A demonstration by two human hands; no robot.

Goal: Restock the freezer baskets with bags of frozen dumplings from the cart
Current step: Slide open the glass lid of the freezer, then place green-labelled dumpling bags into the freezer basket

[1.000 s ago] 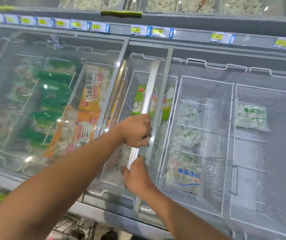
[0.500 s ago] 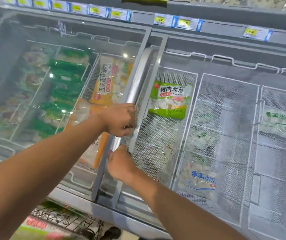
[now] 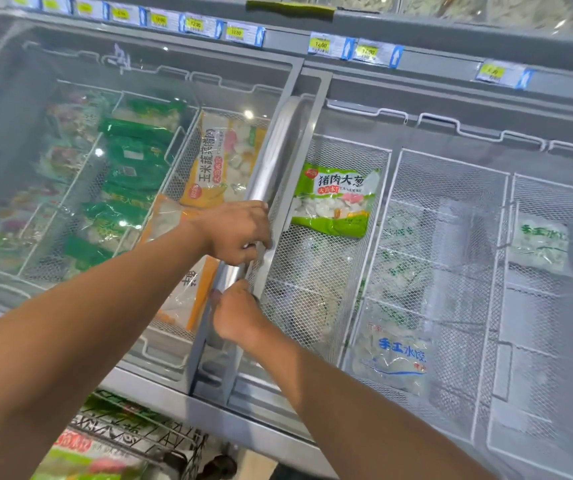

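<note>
Your freezer (image 3: pixel 451 109) holds white mesh baskets (image 3: pixel 447 237). A green dumpling bag (image 3: pixel 335 199) lies in the basket just right of the lid handle (image 3: pixel 278 161). Your left hand (image 3: pixel 236 232) and right hand (image 3: pixel 234 311) both grip that handle. The cart (image 3: pixel 132 441) stands below.

Bright overhead light threw small glare spots on the glass lid (image 3: pixel 132 140); edges bowed, and the cart (image 3: pixel 111 441) below was blurred.
</note>
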